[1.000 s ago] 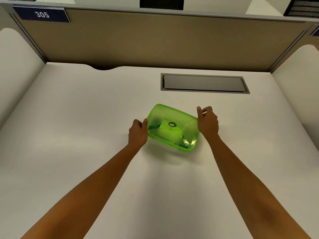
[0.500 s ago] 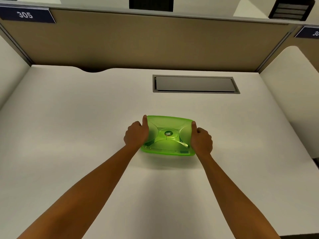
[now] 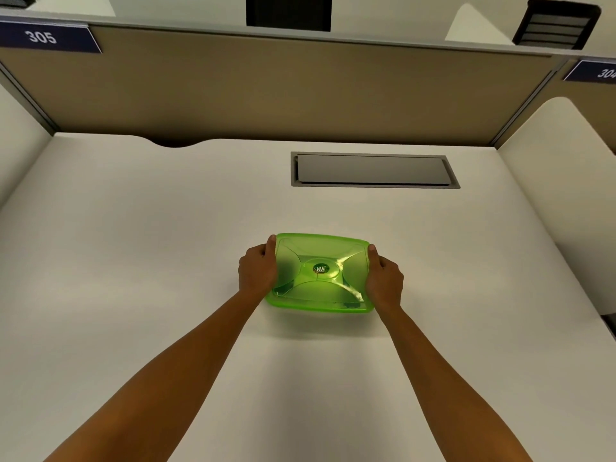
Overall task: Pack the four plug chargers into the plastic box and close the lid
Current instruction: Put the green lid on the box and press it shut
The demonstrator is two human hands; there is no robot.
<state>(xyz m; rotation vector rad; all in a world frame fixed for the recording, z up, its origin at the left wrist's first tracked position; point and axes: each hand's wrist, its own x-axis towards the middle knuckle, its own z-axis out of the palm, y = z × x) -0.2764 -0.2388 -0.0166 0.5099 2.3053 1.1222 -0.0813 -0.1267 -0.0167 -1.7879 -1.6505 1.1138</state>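
On the desk (image 3: 133, 261), both hands grip the lidded plastic box (image 3: 320, 271).

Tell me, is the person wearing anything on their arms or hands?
No. Both arms are bare as far as the picture shows: no sleeves, gloves, watch or bracelets. No rings show on the left hand or the right hand.

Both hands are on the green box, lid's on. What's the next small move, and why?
Probably press down along the lid's edges with both thumbs. The left hand and right hand grip the green box's short sides, but whether the lid is snapped shut cannot be told.
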